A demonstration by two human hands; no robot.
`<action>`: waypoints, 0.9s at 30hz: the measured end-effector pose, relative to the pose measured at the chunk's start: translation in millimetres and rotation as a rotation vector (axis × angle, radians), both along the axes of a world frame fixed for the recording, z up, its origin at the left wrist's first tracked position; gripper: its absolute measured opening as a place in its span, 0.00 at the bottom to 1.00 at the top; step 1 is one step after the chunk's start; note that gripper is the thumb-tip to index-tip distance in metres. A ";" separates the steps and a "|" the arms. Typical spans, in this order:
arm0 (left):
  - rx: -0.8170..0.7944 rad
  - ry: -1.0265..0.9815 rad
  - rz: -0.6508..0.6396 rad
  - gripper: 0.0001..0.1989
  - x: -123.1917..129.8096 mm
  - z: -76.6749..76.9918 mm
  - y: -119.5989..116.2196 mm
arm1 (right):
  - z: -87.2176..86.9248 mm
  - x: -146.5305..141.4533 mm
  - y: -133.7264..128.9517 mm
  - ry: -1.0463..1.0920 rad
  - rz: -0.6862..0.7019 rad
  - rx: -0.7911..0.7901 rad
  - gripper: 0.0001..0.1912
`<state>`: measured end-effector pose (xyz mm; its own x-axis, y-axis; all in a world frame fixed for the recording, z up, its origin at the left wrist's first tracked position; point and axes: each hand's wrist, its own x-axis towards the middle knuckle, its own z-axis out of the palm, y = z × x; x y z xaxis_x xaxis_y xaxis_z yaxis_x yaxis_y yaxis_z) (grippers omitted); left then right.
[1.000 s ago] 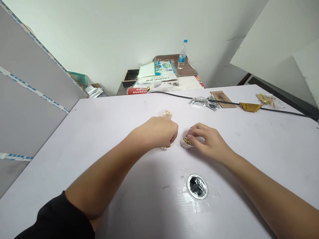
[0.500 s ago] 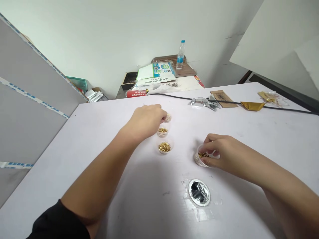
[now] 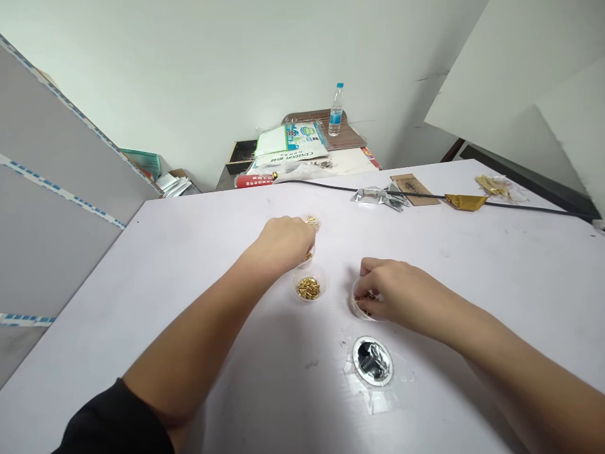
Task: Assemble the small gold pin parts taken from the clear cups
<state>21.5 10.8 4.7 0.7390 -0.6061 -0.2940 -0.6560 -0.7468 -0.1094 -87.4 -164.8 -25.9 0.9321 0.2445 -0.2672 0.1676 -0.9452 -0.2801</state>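
Observation:
Three small clear plastic cups stand in a column near the table's middle. The near cup point(image 3: 309, 289) holds short gold-coloured metal pieces. Over the middle cup point(image 3: 307, 257) my left hand point(image 3: 286, 243) is bent with its fingers closed and pointing down; its fingertips and whatever is in them are hidden. Just beyond it, the far cup point(image 3: 312, 222) holds paler, thin pieces. My right hand point(image 3: 392, 287) is curled over a fourth clear cup point(image 3: 359, 309) to the right, thumb and finger reaching inside its rim among darker gold pieces.
A round, shiny disc point(image 3: 372, 360) is taped to the white table point(image 3: 265, 391) in front of the right cup. A black cable point(image 3: 326, 187) crosses the back, beside silver bags point(image 3: 375, 195), cardboard point(image 3: 416, 189) and a gold packet point(image 3: 466, 202). A water bottle point(image 3: 336, 113) stands behind.
My left hand has come nearer, from the far cup to the middle one. My right hand and its cup have shifted left, closer to the column. The view has turned slightly.

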 end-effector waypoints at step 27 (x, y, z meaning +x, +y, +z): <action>-0.062 -0.007 -0.120 0.08 9.2 2.9 10.0 | -22.0 6.5 -6.5 -0.363 -0.065 0.514 0.09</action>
<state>30.7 20.8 7.6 0.6616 -0.7074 -0.2486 -0.7407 -0.6681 -0.0703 -80.8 -171.3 -47.9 0.9586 0.1972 0.2052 0.2838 -0.7165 -0.6372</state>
